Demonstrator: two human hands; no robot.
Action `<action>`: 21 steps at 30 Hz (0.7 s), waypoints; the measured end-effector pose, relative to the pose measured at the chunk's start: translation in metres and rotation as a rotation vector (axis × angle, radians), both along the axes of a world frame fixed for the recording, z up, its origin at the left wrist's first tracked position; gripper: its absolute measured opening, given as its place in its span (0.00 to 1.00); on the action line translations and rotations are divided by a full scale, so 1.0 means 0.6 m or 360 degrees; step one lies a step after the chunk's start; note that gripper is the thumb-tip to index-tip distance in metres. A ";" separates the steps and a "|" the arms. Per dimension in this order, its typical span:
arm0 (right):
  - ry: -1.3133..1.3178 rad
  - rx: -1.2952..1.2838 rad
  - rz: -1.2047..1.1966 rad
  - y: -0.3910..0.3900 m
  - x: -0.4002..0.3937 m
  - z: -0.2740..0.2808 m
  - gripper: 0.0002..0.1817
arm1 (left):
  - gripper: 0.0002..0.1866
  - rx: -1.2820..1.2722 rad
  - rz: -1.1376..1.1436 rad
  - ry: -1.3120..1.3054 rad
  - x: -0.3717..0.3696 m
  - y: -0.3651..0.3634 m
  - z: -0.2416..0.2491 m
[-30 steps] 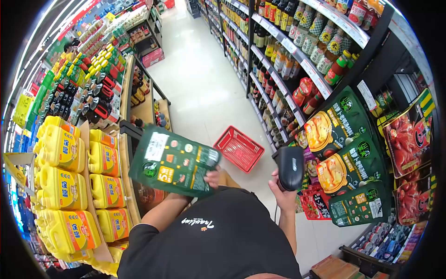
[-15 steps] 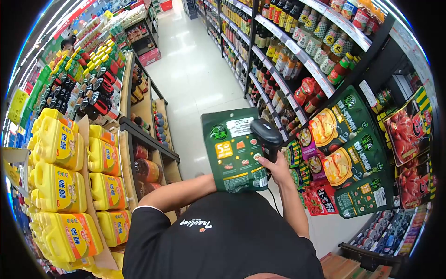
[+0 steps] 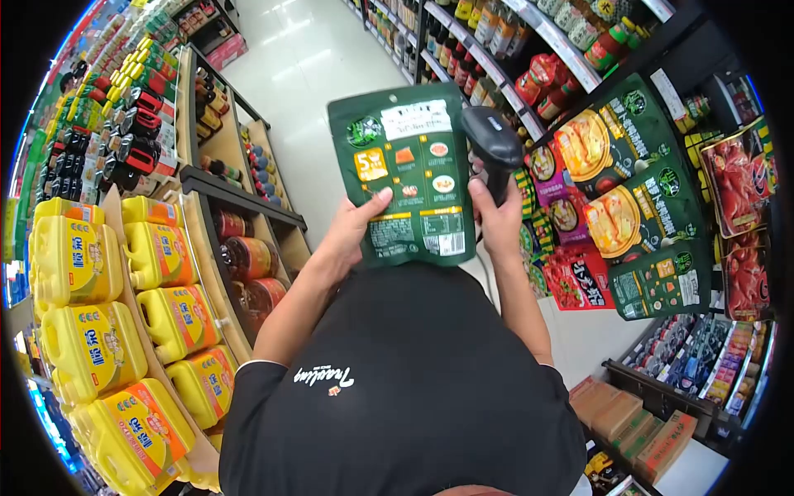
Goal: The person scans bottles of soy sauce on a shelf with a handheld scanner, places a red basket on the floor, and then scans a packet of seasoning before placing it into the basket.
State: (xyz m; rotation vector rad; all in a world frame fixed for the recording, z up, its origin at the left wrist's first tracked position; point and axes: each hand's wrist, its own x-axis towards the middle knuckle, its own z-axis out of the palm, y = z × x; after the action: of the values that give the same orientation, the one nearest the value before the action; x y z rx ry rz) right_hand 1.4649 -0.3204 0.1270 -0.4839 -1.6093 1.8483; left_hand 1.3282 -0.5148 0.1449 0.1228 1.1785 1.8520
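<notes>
A green food pouch [image 3: 413, 186] is held up in front of my chest, its printed back with a barcode facing me. My left hand [image 3: 354, 227] grips its lower left side, thumb laid across the front and fingers hidden behind. On the pouch's right, my right hand [image 3: 498, 217] is wrapped round the handle of a black handheld barcode scanner [image 3: 493, 142]. The scanner's head stands beside the pouch's upper right edge, and my right thumb is close to the pouch's right edge.
Yellow jugs [image 3: 78, 256] are stacked at the left beside a wooden shelf [image 3: 240, 182] of bottles. Hanging green pouches [image 3: 616, 215] and red packets [image 3: 579, 279] are at the right. Cardboard boxes [image 3: 608, 409] sit low at the right. A tiled aisle [image 3: 289, 58] runs ahead between shelves.
My left hand has come into view with its thumb on the pouch's front. The scanner has shifted right and down, from overlapping the pouch to beside it. The whole view has shifted.
</notes>
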 end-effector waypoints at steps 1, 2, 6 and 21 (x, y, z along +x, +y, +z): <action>-0.0005 -0.0019 -0.0026 0.001 0.013 0.009 0.23 | 0.19 0.0036 0.0066 0.0081 0.003 -0.002 -0.006; 0.0123 -0.0008 -0.0115 -0.003 0.022 0.014 0.16 | 0.19 0.0037 0.0144 0.0173 0.006 -0.004 -0.007; 0.0204 -0.0001 0.0050 -0.006 0.108 -0.012 0.27 | 0.18 0.0189 0.0545 0.0269 0.003 -0.012 -0.019; -0.0237 -0.0158 0.0659 -0.010 0.196 0.005 0.17 | 0.16 0.0018 0.0875 0.0793 -0.035 -0.026 -0.056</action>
State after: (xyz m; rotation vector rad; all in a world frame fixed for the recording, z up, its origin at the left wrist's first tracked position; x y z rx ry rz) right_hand 1.5824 -0.3262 0.1297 -0.3555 -1.8284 2.2503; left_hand 1.3071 -0.5304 0.1111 0.3046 1.6649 2.3925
